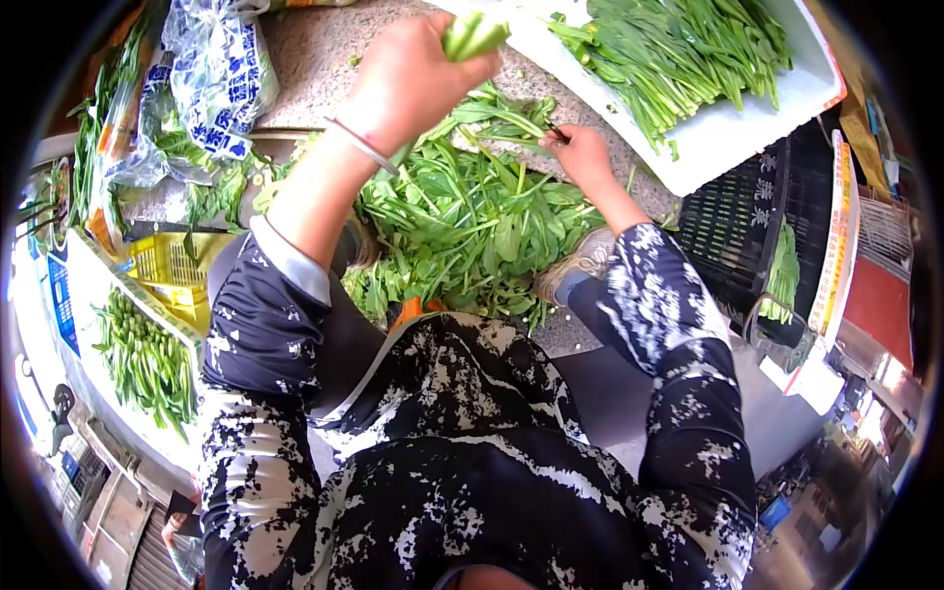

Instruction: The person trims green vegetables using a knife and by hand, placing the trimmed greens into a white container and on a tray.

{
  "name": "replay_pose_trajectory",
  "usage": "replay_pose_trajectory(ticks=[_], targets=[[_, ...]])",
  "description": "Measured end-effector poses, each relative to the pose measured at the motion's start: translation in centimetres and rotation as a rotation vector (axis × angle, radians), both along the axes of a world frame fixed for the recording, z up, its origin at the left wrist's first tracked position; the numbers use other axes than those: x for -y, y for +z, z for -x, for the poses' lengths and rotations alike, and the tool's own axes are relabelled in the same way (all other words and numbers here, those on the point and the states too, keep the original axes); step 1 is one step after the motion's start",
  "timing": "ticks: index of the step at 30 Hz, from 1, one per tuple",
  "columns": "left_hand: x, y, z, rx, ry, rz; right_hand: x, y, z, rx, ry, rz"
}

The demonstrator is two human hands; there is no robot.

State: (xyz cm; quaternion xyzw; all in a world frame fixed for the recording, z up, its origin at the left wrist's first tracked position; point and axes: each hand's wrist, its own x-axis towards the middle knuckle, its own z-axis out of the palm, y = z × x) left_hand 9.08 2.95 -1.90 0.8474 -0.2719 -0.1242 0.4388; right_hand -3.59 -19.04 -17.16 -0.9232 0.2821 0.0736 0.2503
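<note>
My left hand (418, 84) is raised at the top centre, wrapped round a bunch of green vegetable stems (476, 36) whose pale ends point right. A bangle circles that wrist. Lower and to the right, my right hand (582, 155) is closed at the edge of the leafy greens. A small dark thing shows at its fingertips, its kind unclear, touching or very near some green stalks (511, 123). Between my feet lies a large heap of loose leaves (482, 211), spread over the ground under both arms.
A white foam box (718, 147) of long greens stands at upper right, beside a black crate (733, 211). On the left are a foam box with bundled stems (147, 359), a yellow basket (172, 261) and printed plastic bags (221, 79). My shoe (580, 261) borders the heap.
</note>
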Motion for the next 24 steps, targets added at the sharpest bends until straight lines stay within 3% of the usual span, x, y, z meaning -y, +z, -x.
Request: replay_pose_trajectory(ticks=[2,5,6,8,10,11,13,20,24], targets=[[0.2,1.0,1.2,0.122,-0.134,-0.217,-1.0,4.5,0.8,0.019,0.159,-0.111],[1.3,-0.6,3.0,0.108,-0.333,-0.163,-2.1,9.4,3.3,0.114,0.223,-0.282],[1.6,-1.1,3.7,0.113,-0.407,-0.082,-2.8,11.4,4.0,0.116,0.218,-0.273],[2.2,-1.4,4.5,-0.007,-0.507,-0.034,-4.1,14.6,5.1,0.15,0.008,-0.539],[2.6,-0.7,5.1,-0.057,-0.564,-0.096,-4.3,15.0,6.1,0.268,-0.015,-0.596],[2.8,-0.8,5.4,-0.048,-0.576,-0.093,-4.5,15.5,6.3,0.317,-0.076,-0.65],[3.0,-1.0,6.1,-0.757,-0.43,0.279,-4.4,16.4,6.6,0.384,-0.074,-0.754],[2.9,-0.8,6.7,-0.881,-0.435,0.405,-4.6,17.0,7.3,0.387,-0.015,-0.961],[3.1,-0.6,6.8,-0.898,-0.412,0.372,-4.8,17.8,6.7,0.381,-0.009,-0.913]])
